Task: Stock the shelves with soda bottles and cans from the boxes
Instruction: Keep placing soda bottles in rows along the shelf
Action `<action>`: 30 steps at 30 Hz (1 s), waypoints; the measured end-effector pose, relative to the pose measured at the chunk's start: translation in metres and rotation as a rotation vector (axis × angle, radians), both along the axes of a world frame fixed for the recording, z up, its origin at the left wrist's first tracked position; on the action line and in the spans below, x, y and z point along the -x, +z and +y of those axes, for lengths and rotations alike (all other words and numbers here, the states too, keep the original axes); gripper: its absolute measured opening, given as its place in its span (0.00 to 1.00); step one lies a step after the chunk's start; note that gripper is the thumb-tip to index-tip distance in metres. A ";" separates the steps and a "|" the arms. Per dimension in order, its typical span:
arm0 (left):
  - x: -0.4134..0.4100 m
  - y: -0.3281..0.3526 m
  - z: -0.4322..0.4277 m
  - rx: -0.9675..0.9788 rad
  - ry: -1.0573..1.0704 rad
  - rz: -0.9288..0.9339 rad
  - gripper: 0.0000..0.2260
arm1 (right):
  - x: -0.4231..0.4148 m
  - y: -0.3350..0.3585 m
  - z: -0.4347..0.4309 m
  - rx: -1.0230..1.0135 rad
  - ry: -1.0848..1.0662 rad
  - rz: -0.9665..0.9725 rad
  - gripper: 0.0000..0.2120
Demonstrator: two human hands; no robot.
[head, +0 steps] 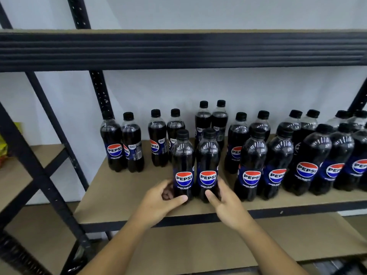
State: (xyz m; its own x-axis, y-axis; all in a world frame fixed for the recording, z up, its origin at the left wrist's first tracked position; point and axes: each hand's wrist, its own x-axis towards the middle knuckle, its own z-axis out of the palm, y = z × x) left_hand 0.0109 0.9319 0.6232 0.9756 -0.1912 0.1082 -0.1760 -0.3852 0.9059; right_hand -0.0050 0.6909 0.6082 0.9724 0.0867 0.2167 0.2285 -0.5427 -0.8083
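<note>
Both hands are closed round bottles. The left hand (164, 197) wraps the foot of the left bottle (182, 167), with its thumb across the front and its fingers curled behind. The right hand (224, 203) holds the foot of the right bottle (207, 165), thumb on the front and fingers round the right side. These two bottles are upright, side by side, labels facing near, close to the near edge of the shelf (129, 195).

A white wall (198, 86) runs behind everything. Against it is a black metal rack (178, 50), whose thick beam crosses above the bottles. A lower board (198, 249) lies below the arms.

To the right, a near row of bottles (278, 165) stands packed close along the shelf and runs out of view at the right edge, with more behind it. Along the far side, by the wall, a far row of bottles (131, 143) stands in pairs, with gaps between the pairs. All hold dark drink and have black caps, and most show a red, white and blue label.
</note>
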 end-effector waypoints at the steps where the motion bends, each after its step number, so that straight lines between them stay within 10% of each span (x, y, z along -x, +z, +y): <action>1: 0.000 -0.001 0.001 -0.007 -0.008 -0.012 0.20 | 0.001 0.001 0.001 -0.011 -0.002 -0.003 0.24; 30: -0.005 -0.011 0.005 -0.070 -0.111 -0.029 0.17 | 0.022 -0.003 -0.010 -0.110 -0.094 0.029 0.29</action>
State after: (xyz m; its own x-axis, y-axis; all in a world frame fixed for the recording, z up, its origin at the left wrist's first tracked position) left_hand 0.0160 0.9371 0.6124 0.9445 -0.3063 0.1185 -0.2469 -0.4243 0.8712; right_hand -0.0268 0.6805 0.6055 0.9811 -0.0274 0.1915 0.1566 -0.4685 -0.8694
